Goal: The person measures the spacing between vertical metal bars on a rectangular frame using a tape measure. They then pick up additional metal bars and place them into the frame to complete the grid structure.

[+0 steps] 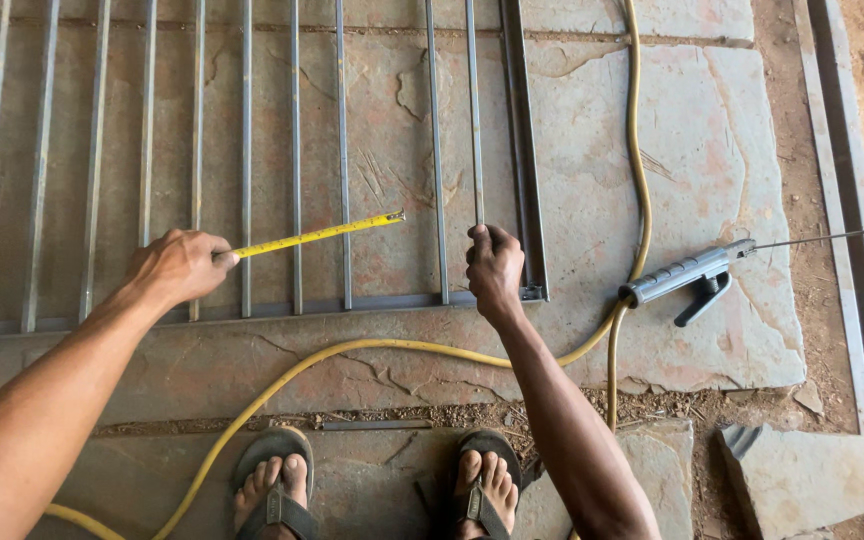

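Holding yellow tape measure (317,236) pointing right, slightly upward, left hand (180,265)

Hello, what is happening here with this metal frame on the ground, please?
A person stands over a metal grille lying flat on stone slabs. The left hand holds a yellow tape measure stretched across the bars. The right hand grips one loose bar near the frame's edge. A welding electrode holder lies beside a yellow cable.

Both arms outstretched, left hand (180,266) and right hand (494,268) each closed in a grip.
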